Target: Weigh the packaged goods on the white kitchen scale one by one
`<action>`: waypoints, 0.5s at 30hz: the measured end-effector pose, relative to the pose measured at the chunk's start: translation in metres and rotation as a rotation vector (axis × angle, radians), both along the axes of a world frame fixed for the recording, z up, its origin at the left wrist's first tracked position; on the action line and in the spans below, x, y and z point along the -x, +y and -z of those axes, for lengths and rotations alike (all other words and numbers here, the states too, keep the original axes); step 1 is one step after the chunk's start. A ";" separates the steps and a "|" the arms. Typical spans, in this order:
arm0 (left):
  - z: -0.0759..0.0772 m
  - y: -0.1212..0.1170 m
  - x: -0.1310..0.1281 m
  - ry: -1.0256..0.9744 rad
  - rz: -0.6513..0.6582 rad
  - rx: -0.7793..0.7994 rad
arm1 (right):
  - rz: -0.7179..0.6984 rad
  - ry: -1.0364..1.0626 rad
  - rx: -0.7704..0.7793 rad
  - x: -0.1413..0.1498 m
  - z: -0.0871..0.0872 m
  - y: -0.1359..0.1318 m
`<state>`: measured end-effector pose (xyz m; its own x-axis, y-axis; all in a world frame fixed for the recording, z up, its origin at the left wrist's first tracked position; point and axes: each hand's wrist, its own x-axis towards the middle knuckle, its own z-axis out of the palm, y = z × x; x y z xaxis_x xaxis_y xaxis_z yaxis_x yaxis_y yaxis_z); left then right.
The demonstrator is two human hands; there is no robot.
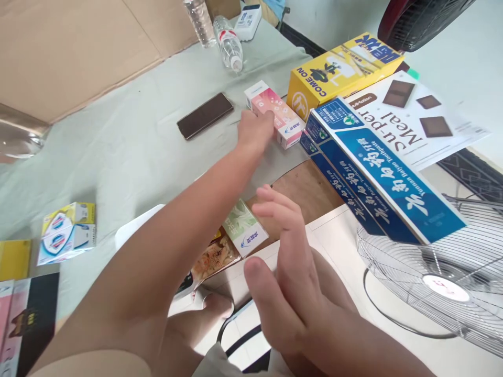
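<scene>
My left hand point(255, 130) reaches across to a pink and white box point(280, 112), its fingers closed on the near side of it. The box lies on the cloth-covered table, beside the yellow carton. Lower down, my right hand point(288, 267) is held up in the air with thumb and fingers apart and nothing in it. Behind its fingertips a green and white box point(245, 228) lies near the table edge, next to a clear-wrapped food packet point(216, 256). My left forearm hides part of these things.
Stacked blue toothpaste boxes point(393, 178) and a white Su-per Meal pack point(424, 115) are at right by a yellow COME ON carton point(341, 70). A phone point(205, 115), water bottle point(228, 44) and soap boxes point(67, 233) lie on the table. A fan point(444, 283) stands below right.
</scene>
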<state>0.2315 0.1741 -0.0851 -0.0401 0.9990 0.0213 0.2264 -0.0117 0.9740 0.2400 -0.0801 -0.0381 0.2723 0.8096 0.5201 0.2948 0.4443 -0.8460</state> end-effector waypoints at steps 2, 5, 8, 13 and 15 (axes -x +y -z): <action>-0.033 -0.040 0.024 0.014 -0.010 0.089 | -0.077 -0.023 0.060 -0.001 -0.002 0.003; -0.071 -0.107 0.092 -0.072 0.084 0.051 | -0.196 -0.064 0.102 -0.005 -0.006 0.007; -0.082 -0.172 0.180 0.040 -0.059 -0.179 | -0.273 -0.080 0.090 0.001 -0.005 0.007; -0.052 -0.251 0.302 0.183 -0.570 -0.190 | -0.346 -0.224 0.155 0.039 0.011 -0.004; -0.037 -0.272 0.334 0.184 -0.657 -0.140 | -0.364 -0.323 0.120 0.062 0.015 -0.011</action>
